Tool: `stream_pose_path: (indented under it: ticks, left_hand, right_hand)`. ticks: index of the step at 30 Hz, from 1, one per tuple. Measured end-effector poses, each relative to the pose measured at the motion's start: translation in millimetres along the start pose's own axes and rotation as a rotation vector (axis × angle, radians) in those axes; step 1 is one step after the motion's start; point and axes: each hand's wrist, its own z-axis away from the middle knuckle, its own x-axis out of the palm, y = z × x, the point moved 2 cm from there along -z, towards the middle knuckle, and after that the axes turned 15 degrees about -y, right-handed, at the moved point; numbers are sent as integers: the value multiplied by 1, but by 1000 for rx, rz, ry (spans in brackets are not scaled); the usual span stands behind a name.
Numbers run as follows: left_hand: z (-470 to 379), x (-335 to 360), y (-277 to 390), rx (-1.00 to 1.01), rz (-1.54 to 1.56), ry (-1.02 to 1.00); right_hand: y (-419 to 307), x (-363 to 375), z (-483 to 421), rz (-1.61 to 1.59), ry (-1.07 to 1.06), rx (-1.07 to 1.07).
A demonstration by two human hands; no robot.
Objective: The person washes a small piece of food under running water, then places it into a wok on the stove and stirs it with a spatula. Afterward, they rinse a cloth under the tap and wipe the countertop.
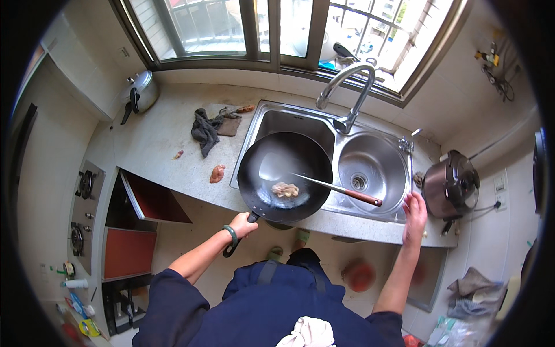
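My left hand (243, 225), with a green bangle at the wrist, grips the black handle of a dark wok (260, 204). The wok lies over the left basin of a steel double sink (299, 123). Inside it are a pale piece of raw meat or fat (285, 189) and a metal spatula (321, 180), whose wooden-coloured handle reaches out over the right, round basin (360, 181). My right hand (415, 219) is raised by the sink's right front corner, fingers extended, with nothing seen in it. The curved chrome faucet (362, 82) stands behind the basins.
On the counter (151, 143) left of the sink lie a dark cloth (204, 132), a brown sponge or pad (229, 126) and a piece of raw meat (217, 173). A pressure cooker (145, 92) stands far left, an electric cooker (446, 186) at right. A cabinet door (156, 201) hangs open.
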Motion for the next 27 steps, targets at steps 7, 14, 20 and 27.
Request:
stream_pose_path:
  ticks: [7, 14, 20, 27]
  left_hand:
    - [-25, 12, 7, -86, 88, 67]
    - [-49, 26, 35, -127, 91, 85]
    - [-73, 18, 30, -112, 123, 88]
    - [-90, 6, 29, -78, 119, 72]
  right_hand:
    - [55, 89, -190, 359, -395, 53]
    - [131, 152, -261, 856, -464, 103]
    - [138, 184, -260, 965, -450, 192]
    - [140, 167, -240, 683, -468, 107]
